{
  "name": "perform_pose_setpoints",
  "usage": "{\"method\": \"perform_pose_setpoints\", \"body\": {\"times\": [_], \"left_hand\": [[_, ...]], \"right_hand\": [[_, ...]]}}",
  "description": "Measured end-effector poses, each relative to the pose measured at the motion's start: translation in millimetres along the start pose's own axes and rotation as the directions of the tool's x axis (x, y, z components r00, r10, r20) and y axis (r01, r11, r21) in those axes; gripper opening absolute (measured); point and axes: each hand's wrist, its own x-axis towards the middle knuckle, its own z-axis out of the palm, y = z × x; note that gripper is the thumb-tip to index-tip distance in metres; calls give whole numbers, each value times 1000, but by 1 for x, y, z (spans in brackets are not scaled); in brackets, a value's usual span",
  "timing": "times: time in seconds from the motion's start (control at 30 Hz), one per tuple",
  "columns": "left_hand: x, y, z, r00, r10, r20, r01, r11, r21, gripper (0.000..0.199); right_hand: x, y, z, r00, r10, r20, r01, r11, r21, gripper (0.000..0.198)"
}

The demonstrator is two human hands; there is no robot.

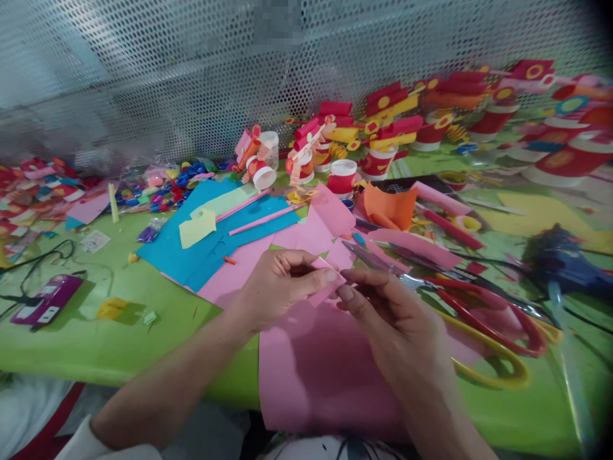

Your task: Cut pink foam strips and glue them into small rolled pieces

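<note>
A small folded piece of pink paper (325,287) is held up between my two hands. My left hand (287,278) pinches it, thumb on top and fingers behind. My right hand (383,306) grips its right corner between thumb and forefinger. Below both hands lies a large pink sheet (311,377), overhanging the table's front edge. Close to my right hand are scissors with red handles (493,313) and a pair with yellow handles (507,374). A blue sheet (215,233) with pale green scraps on it lies beyond my left hand.
A dark blue glue gun (569,259) lies at the right with its cord. Red paper-cup models (378,163) stand along the perforated metal screen (191,83). A purple power strip (48,300) sits at the left on the green table (182,332). Orange paper (390,204) lies ahead.
</note>
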Motion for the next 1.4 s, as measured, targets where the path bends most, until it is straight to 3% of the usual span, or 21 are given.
{"method": "perform_pose_setpoints", "body": {"times": [0.27, 0.7, 0.93, 1.17, 1.4], "left_hand": [[0, -2, 0, 1000, 25, -7, -25, 1000, 15, 15], [-10, -6, 8, 987, 153, -55, -145, 980, 135, 11], [-11, -7, 12, 995, 88, -55, -81, 991, 109, 17], [-11, -3, 13, 1000, -2, 12, 1, 998, 59, 15], [-8, -10, 15, 996, 45, -80, -49, 997, -52, 16]], "right_hand": [[2, -11, -4, 990, 115, 77, -123, 987, 105, 25], [2, -14, -3, 998, 37, 55, -44, 990, 134, 14], [-1, -22, -3, 1000, 3, -22, -4, 999, -38, 14], [1, -17, -6, 997, 59, -42, -58, 998, 25, 21], [0, -17, -3, 1000, -17, -26, 17, 1000, -2, 13]]}}
